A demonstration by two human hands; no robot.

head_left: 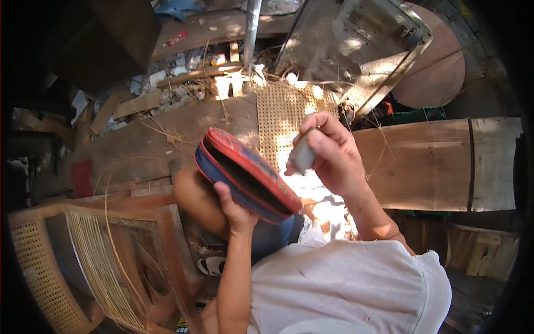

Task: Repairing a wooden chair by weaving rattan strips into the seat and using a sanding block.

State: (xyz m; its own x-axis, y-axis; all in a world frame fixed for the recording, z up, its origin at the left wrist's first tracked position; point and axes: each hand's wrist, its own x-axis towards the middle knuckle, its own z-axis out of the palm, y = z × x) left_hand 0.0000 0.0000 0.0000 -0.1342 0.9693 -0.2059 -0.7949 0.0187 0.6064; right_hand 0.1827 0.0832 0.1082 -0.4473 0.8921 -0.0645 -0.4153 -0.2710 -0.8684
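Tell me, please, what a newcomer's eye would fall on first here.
Probably the red-and-blue case, gaping open in the left hand near the centre. Next, the grey object pinched in the right hand, right of the case. The cane-strung wooden frame at lower left also stands out.

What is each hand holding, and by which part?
The left hand holds the open red-and-blue case by its blue side. The right hand pinches a small grey object near its upper end.

We see patchy sunlight over boards (pixel 133 142) and rubble (pixel 181 64), a metal pole (pixel 252 33) beyond, a cane chair (pixel 103 267) at our left and planks (pixel 420 162) at our right.
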